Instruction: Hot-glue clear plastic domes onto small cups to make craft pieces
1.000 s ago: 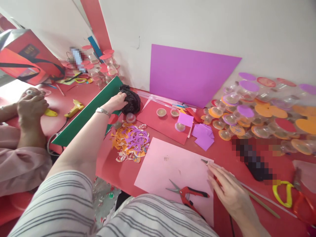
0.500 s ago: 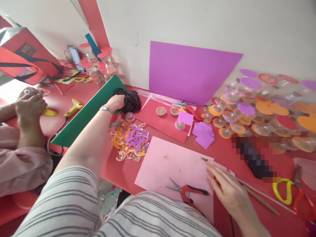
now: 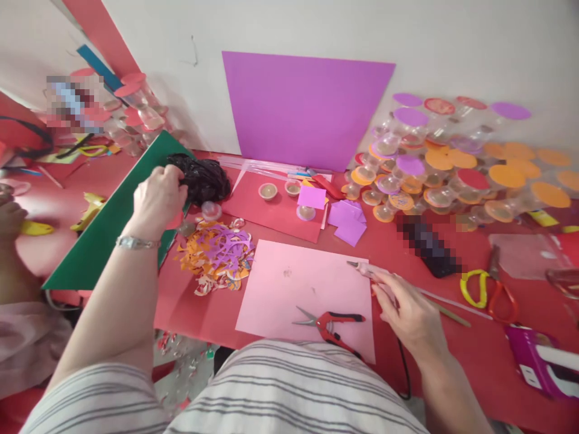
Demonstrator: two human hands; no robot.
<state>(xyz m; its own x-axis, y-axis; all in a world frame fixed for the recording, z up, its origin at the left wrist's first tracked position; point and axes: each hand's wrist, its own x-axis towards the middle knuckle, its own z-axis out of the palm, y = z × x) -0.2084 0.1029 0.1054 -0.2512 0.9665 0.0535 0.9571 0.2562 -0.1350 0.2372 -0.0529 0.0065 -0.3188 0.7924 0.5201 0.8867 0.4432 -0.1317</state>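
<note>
My left hand (image 3: 160, 196), fingers curled down, is at the left side of a crumpled black plastic bag (image 3: 205, 181), over the edge of a green board (image 3: 113, 226). Its fingertips are hidden, so I cannot make out what they hold. My right hand (image 3: 409, 310) is closed round a pale hot glue gun (image 3: 365, 269) with an orange trigger. The gun's dark nozzle points left over a pink sheet (image 3: 271, 301). Red-handled pruning shears (image 3: 328, 325) lie on that sheet with their blades apart. Orange and purple scraps (image 3: 221, 250) are heaped between my hands.
Several clear plastic pieces with coloured discs (image 3: 425, 163) crowd the back right. A purple sheet (image 3: 307, 108) leans on the wall. Purple squares (image 3: 348, 220), a round cup (image 3: 268, 191), yellow-and-red scissors (image 3: 474, 289) and a wooden stick (image 3: 455, 314) lie about. A co-worker's hand (image 3: 11, 220) is left.
My left hand has drawn back from the black bag to its left side. The view has turned to the right. My right hand still grips the glue gun over the pink sheet.
</note>
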